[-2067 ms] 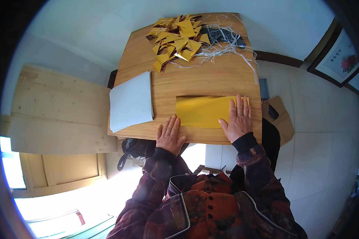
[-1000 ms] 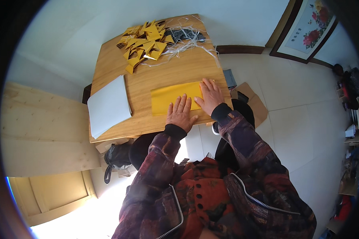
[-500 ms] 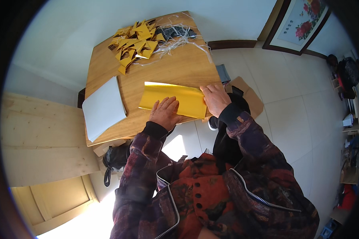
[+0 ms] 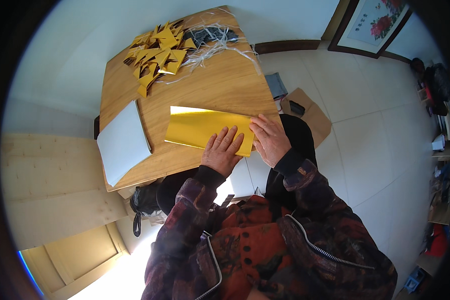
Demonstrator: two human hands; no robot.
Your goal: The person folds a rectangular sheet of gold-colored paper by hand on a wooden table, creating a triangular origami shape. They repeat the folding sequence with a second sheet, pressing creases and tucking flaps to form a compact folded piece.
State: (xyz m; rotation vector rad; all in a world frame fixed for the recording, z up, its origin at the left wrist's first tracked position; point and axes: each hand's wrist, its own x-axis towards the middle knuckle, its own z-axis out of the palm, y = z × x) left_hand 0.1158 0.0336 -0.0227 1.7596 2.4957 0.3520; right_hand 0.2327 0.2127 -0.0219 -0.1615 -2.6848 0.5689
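Gold foil sheet (image 4: 200, 127) now lay folded narrower; left hand (image 4: 221, 152) pressed flat, open, right hand (image 4: 270, 140) at three o'clock, flattening the crease.

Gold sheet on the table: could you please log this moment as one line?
left hand: flat on gold sheet | right hand: at sheet's right edge | table: folded gold pieces, white pad

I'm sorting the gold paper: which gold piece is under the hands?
The flat gold foil sheet at the table's near edge; both hands press it, while the folded gold pieces lie piled far off.
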